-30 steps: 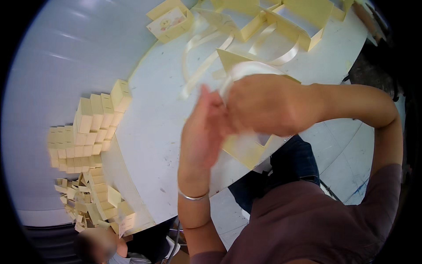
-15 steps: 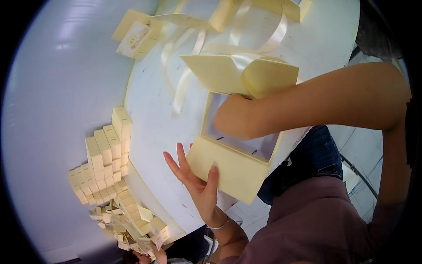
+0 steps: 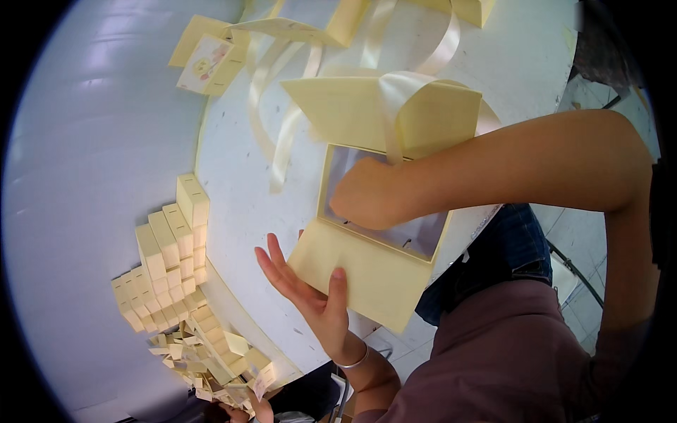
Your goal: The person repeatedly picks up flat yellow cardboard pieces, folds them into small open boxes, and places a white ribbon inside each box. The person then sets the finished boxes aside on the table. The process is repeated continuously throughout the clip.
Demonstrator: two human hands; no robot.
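A pale yellow gift box [image 3: 367, 278] lies open on the white table [image 3: 233, 211], its flaps spread and a cream ribbon [image 3: 395, 106] running over the far flap. My left hand [image 3: 310, 296] supports the near flap from below, thumb pressed on top and fingers spread. My right hand [image 3: 370, 197] reaches across inside the box's grey interior [image 3: 416, 229], fingers curled against the left inner wall; whether it holds anything is hidden.
Rows of small cream boxes [image 3: 166, 261] are stacked at the table's left edge, with loose ones [image 3: 211, 359] heaped below. Flat box blanks [image 3: 204, 56] and loops of ribbon [image 3: 282, 141] lie farther up the table. Another person's hand [image 3: 240, 410] shows at the bottom.
A second ago both hands were together over the ribbon. The box now lies open; my left hand has dropped to the near flap and my right hand has gone inside the box.
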